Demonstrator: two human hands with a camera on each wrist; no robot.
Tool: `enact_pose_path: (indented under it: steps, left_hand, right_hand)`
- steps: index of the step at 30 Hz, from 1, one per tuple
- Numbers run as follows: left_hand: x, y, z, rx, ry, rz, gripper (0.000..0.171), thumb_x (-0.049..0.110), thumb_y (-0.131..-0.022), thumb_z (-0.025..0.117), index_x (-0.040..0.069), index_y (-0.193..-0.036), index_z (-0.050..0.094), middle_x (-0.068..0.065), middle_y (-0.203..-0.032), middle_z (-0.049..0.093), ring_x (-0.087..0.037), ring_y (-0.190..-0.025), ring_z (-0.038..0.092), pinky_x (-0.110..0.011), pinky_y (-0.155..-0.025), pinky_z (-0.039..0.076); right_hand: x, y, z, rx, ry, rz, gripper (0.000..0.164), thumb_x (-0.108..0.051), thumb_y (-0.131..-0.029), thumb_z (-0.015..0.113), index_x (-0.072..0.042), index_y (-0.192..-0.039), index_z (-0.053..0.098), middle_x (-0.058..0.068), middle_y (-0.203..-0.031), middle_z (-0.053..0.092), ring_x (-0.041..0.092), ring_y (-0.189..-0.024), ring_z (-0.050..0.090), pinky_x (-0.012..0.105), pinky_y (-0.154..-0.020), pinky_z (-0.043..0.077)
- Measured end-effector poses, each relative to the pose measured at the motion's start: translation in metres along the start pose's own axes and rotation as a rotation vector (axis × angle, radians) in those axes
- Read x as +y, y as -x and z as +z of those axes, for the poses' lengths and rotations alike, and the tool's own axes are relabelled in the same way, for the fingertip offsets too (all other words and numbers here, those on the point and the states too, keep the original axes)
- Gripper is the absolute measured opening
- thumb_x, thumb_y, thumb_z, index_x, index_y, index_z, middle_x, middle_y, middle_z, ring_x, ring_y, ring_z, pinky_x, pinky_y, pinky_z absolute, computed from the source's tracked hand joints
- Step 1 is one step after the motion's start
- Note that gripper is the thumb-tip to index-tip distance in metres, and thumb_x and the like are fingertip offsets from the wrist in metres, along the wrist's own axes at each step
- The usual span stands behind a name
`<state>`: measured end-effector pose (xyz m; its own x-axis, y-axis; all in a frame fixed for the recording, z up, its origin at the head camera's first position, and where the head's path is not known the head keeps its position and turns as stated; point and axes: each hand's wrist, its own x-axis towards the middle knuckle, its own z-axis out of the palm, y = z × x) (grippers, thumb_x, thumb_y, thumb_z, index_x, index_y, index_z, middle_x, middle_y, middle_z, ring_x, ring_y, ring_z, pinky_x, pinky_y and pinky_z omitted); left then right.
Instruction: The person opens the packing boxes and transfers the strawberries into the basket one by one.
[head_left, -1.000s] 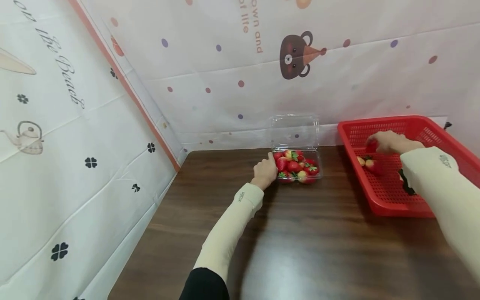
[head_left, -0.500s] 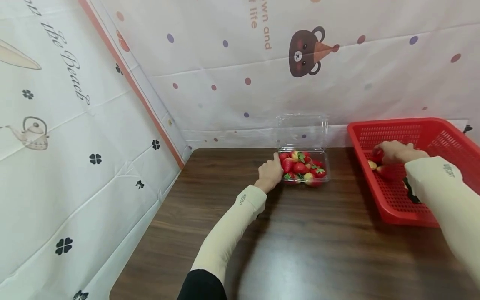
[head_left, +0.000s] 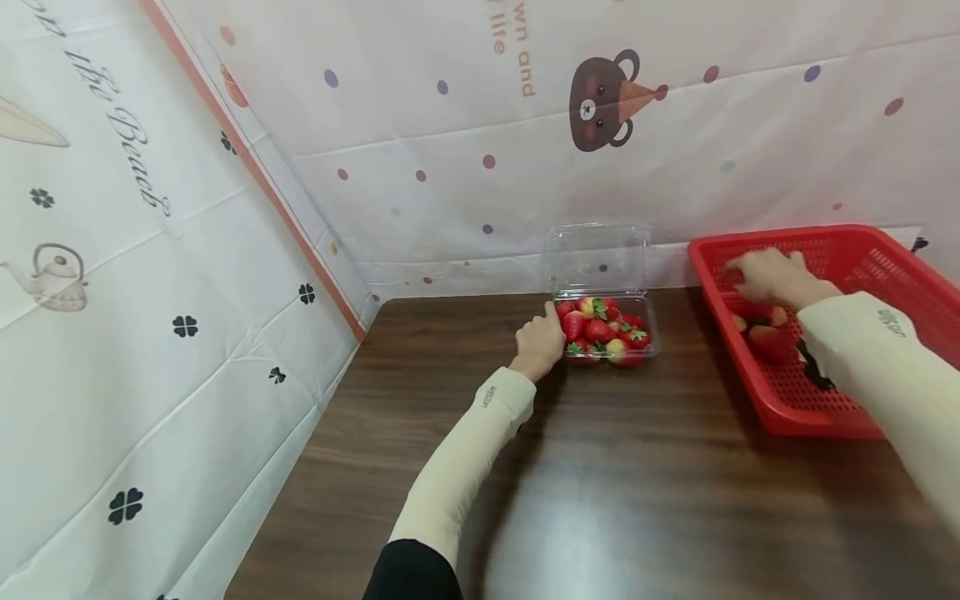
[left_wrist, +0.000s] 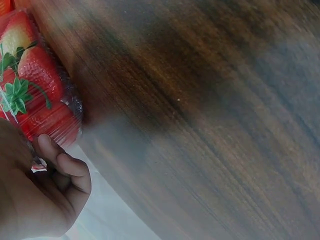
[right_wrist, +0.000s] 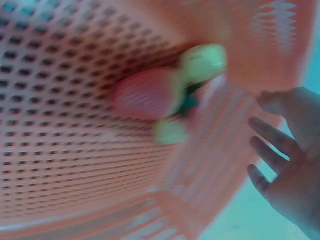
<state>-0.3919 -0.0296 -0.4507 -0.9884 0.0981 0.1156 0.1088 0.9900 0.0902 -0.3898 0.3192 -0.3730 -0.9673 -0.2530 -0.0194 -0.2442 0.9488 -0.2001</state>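
At the left side of a clear plastic clamshell box (head_left: 651,335), my left hand (head_left: 540,343) pinches its edge; the left wrist view shows thumb and curled fingers (left_wrist: 75,167) at that edge. Red strawberries (head_left: 597,330) with green leaves fill the box, whose lid (head_left: 597,254) stands up behind it. Over the left part of a red plastic basket (head_left: 806,423) is my right hand (head_left: 772,277). In the right wrist view its fingers are spread, with nothing between them. Several strawberries (right_wrist: 146,94), red with pale ends, lie below it against the basket's wall, blurred.
The brown wooden table (head_left: 600,483) carries the box and the basket. A printed white cloth (head_left: 420,208) hangs at the back and left. A dark object (head_left: 813,367) beside my right wrist is partly hidden by the sleeve.
My right hand has lifted from the strawberries in the basket; the red fruit seen at its fingertips earlier is no longer there. My left hand keeps its hold on the box.
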Motion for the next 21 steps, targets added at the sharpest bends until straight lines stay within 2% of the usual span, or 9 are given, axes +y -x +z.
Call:
enact_pose_path:
  steps: [1, 3, 6, 9, 12, 14, 17, 21]
  left_hand:
    - [0.000, -0.001, 0.000, -0.001, 0.002, -0.004, 0.043, 0.023, -0.103, 0.050, 0.013, -0.144, 0.043, -0.011, -0.108, 0.077, -0.028, -0.093, 0.076, -0.042, -0.076, 0.060]
    - [0.001, -0.002, 0.000, -0.008, 0.004, -0.010, 0.044, 0.023, -0.103, 0.049, 0.013, -0.146, 0.043, -0.012, -0.109, 0.077, -0.028, -0.094, 0.076, -0.042, -0.077, 0.060]
    - [0.002, -0.002, -0.001, -0.009, 0.013, -0.013, 0.044, 0.024, -0.103, 0.050, 0.013, -0.146, 0.044, -0.012, -0.111, 0.076, -0.028, -0.095, 0.075, -0.042, -0.079, 0.060]
    - [0.001, -0.002, -0.002, 0.002, 0.025, -0.025, 0.040, 0.024, -0.104, 0.050, 0.013, -0.142, 0.046, -0.012, -0.111, 0.076, -0.028, -0.096, 0.075, -0.042, -0.079, 0.060]
    - [0.000, -0.004, -0.002, 0.006, 0.038, -0.034, 0.036, 0.022, -0.105, 0.048, 0.014, -0.139, 0.047, -0.012, -0.112, 0.076, -0.029, -0.097, 0.075, -0.042, -0.080, 0.060]
    - [0.001, -0.005, -0.001, 0.000, 0.043, -0.035, 0.036, 0.021, -0.106, 0.044, 0.014, -0.141, 0.046, -0.012, -0.113, 0.075, -0.029, -0.099, 0.075, -0.043, -0.081, 0.060]
    - [0.003, -0.006, 0.002, -0.009, 0.045, -0.037, 0.038, 0.020, -0.107, 0.042, 0.014, -0.144, 0.045, -0.012, -0.114, 0.075, -0.028, -0.099, 0.075, -0.043, -0.082, 0.060]
    - [0.005, -0.004, 0.002, 0.002, 0.030, -0.037, 0.038, 0.020, -0.107, 0.042, 0.014, -0.144, 0.045, -0.011, -0.112, 0.076, -0.028, -0.097, 0.076, -0.043, -0.080, 0.061]
  right_hand:
    - [-0.009, -0.004, -0.005, 0.051, 0.052, -0.018, 0.042, -0.005, -0.090, 0.061, 0.009, -0.129, 0.060, 0.038, -0.124, 0.061, 0.052, -0.106, 0.058, 0.066, -0.084, 0.040]
    - [-0.028, -0.012, -0.014, 0.133, 0.089, -0.064, 0.035, -0.005, -0.091, 0.059, 0.007, -0.124, 0.064, 0.034, -0.119, 0.065, 0.048, -0.100, 0.062, 0.062, -0.079, 0.047]
    - [-0.062, -0.022, -0.022, 0.172, 0.075, -0.111, 0.030, -0.006, -0.094, 0.057, 0.004, -0.120, 0.068, 0.031, -0.116, 0.069, 0.044, -0.094, 0.067, 0.056, -0.075, 0.053]
    - [-0.098, -0.034, -0.019, 0.115, -0.001, -0.183, 0.032, -0.003, -0.093, 0.057, 0.004, -0.122, 0.067, 0.030, -0.121, 0.068, 0.044, -0.103, 0.067, 0.056, -0.084, 0.055]
    - [-0.126, -0.044, -0.004, 0.029, -0.048, -0.301, 0.036, 0.001, -0.089, 0.062, 0.007, -0.124, 0.064, 0.033, -0.123, 0.064, 0.047, -0.110, 0.064, 0.058, -0.094, 0.052]
    - [-0.140, -0.047, 0.008, -0.029, -0.066, -0.349, 0.041, 0.003, -0.087, 0.064, 0.009, -0.127, 0.061, 0.035, -0.126, 0.060, 0.051, -0.117, 0.059, 0.060, -0.101, 0.048]
    - [-0.154, -0.050, 0.026, -0.090, -0.063, -0.347, 0.048, 0.004, -0.085, 0.065, 0.010, -0.132, 0.056, 0.036, -0.131, 0.054, 0.053, -0.123, 0.054, 0.062, -0.106, 0.044]
    - [-0.160, -0.052, 0.038, -0.111, -0.035, -0.301, 0.053, 0.004, -0.085, 0.065, 0.009, -0.137, 0.052, 0.033, -0.136, 0.053, 0.051, -0.127, 0.054, 0.061, -0.109, 0.042]
